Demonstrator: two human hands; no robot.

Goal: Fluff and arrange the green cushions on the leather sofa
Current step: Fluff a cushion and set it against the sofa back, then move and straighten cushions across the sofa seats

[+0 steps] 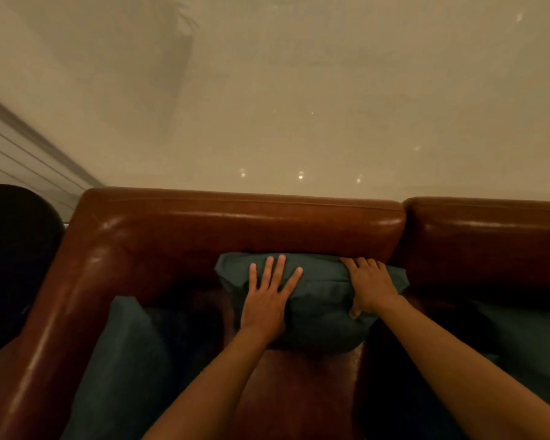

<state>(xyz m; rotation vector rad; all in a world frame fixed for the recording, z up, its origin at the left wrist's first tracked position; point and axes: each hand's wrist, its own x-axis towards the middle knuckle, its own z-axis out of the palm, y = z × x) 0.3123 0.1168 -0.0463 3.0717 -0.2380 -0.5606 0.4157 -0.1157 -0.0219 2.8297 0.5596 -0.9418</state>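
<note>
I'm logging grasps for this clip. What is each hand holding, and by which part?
Right hand grips the middle green cushion at its upper right edge; left hand only presses flat on its front.

glossy leather sofa (235, 217), matt cloth cushion (324, 290)

Three green cushions: a middle cushion (318, 300), a left cushion (121, 360), and a right cushion (521, 331) partly in shadow. Two brown leather sofa sections: the near section (235, 223) and the right section (489, 227). Two bare hands: left hand (267, 300), right hand (370, 285).
</note>
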